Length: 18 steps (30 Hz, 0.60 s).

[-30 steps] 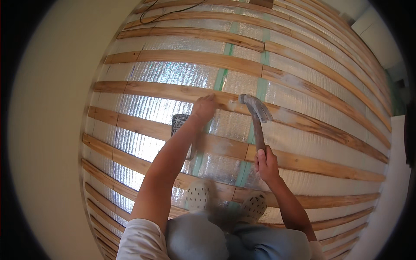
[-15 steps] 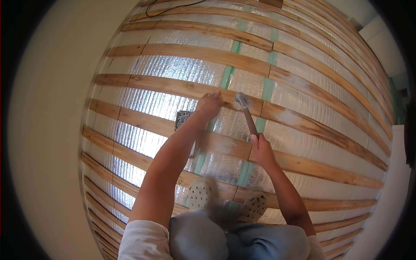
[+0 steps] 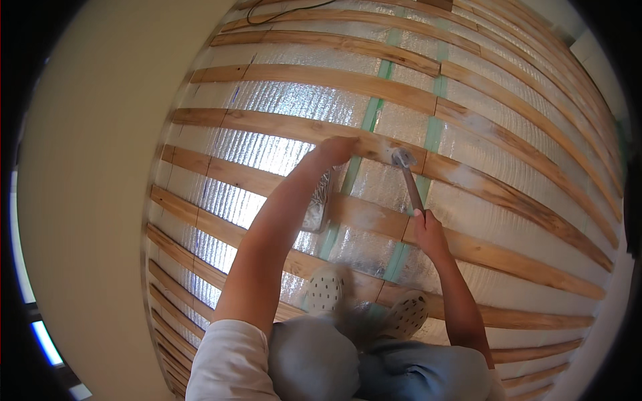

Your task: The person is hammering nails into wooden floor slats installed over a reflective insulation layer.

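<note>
Our right hand (image 3: 432, 234) grips the brown-handled, grey-metal-headed hammer (image 3: 414, 190), just right of our left hand (image 3: 334, 150) (can't tell if closed) at the long tan wooden slat (image 3: 274, 123); a glancing blow could catch fingers.

Head camera: worn up top, left one of two, peering steeply down and forward.
Knees (image 3: 313, 357): closest to it, at the near edge.
Left hand (image 3: 336, 152) and right hand (image 3: 432, 235): mid-view, a bit farther off.
Slats (image 3: 267, 123): crossing left to right, running on to the far edge.
Wall (image 3: 93, 174): takes up the left, bowed by the lens.
</note>
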Each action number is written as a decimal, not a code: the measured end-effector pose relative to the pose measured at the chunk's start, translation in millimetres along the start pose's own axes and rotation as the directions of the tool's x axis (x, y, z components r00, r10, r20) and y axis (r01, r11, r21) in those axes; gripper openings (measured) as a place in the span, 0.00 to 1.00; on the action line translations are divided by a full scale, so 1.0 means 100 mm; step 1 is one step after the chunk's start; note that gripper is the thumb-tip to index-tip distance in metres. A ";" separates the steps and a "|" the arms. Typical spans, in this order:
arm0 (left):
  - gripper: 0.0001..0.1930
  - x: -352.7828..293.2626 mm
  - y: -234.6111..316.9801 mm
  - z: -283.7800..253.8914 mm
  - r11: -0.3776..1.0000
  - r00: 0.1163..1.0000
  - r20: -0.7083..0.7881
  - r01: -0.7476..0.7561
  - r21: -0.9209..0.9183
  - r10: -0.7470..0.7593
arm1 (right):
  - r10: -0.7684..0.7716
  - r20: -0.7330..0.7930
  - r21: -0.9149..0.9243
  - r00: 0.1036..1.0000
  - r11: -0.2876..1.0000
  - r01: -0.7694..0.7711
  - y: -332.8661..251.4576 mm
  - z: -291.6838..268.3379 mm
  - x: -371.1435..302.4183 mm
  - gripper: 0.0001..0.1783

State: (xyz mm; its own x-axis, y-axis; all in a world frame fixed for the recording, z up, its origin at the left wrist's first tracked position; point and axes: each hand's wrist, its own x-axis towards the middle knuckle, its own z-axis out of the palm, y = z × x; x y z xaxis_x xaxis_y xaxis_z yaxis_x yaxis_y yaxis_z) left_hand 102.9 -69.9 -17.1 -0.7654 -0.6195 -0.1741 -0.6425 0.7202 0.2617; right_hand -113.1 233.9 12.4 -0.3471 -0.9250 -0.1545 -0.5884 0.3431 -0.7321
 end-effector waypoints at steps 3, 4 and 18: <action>0.12 -0.16 0.06 -0.29 0.982 0.999 -0.051 -0.016 -0.187 0.006 | 0.192 0.105 0.160 0.976 0.965 -0.207 0.34 -0.06 -0.37 0.22; 0.09 -0.29 0.19 -0.52 0.969 0.991 -0.124 0.013 -0.248 -0.045 | 0.202 0.097 0.159 0.975 0.963 -0.216 0.41 -0.10 -0.50 0.22; 0.03 -1.18 0.50 -0.39 0.998 0.945 -0.327 0.041 0.041 -0.025 | 0.211 0.027 0.079 0.977 0.974 -0.213 0.37 0.12 -1.01 0.22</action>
State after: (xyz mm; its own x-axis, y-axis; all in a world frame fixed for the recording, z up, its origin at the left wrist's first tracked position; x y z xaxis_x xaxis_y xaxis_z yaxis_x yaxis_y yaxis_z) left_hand 162.9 27.1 53.9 -0.6948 -0.7056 0.1394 -0.6742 0.7064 0.2154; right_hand -91.4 337.9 -6.9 -0.4439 -0.8357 -0.3233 -0.4418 0.5180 -0.7324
